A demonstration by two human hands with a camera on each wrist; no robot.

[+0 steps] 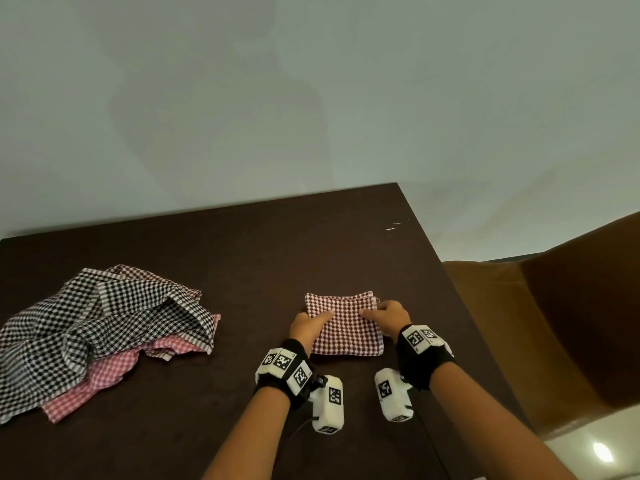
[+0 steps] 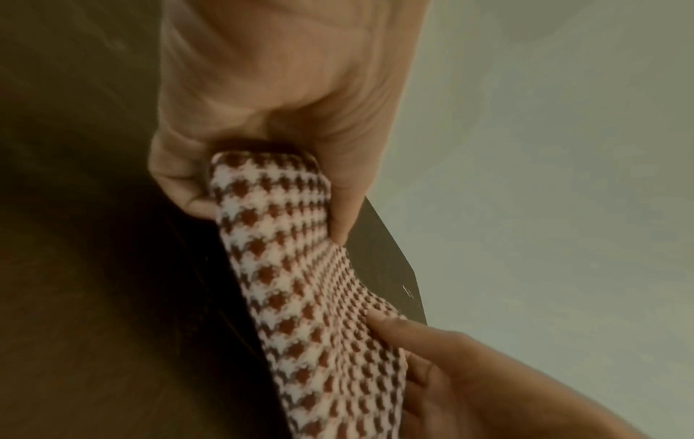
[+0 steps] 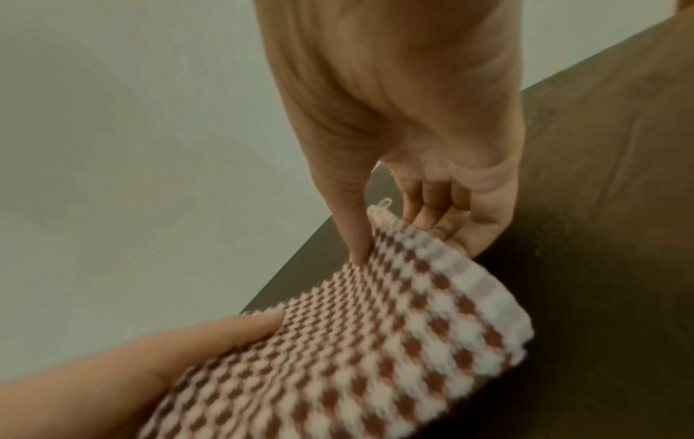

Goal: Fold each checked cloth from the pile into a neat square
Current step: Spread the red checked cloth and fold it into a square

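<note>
Pale wall point(image 1: 311, 81) up top. Below it, dark brown table point(image 1: 242, 244), stretched across the lower head view. Just off its right edge, a brown object point(image 1: 554, 323); could not tell what.

Over on the left of the table, the pile point(image 1: 104, 327): loose, rumpled, unfolded. Black-and-white checked cloth point(image 1: 86, 313) draped on top, pink checked cloth point(image 1: 93, 379) poking out beneath along the near side.

Well apart from that, near the right edge, the folded red-and-white checked cloth point(image 1: 349, 334). Close to square already, a touch longer left to right, long axis running across the table, sides roughly in line with the table's right edge. White striped hem point(image 3: 484, 285) turned toward the right. Small loop point(image 3: 385, 203) sticking out at the far right corner. Could not tell whether flat on the wood or lifted a little.

Left hand point(image 1: 306, 325) at the cloth's left edge. Thumb point(image 2: 345, 208) laid on top, fingers point(image 2: 176, 184) curled in under the edge. Pinched tight on the fabric.

Right hand point(image 1: 389, 315) at the far right corner. Thumb point(image 3: 353, 231) pressed on top, fingers point(image 3: 443, 214) curled in at the hem. Gripped the cloth too. Thumb tips pointed toward each other across the checks, not touching.

Black straps with white tagged blocks on the left wrist point(image 1: 284, 367) and the right wrist point(image 1: 420, 341).
</note>
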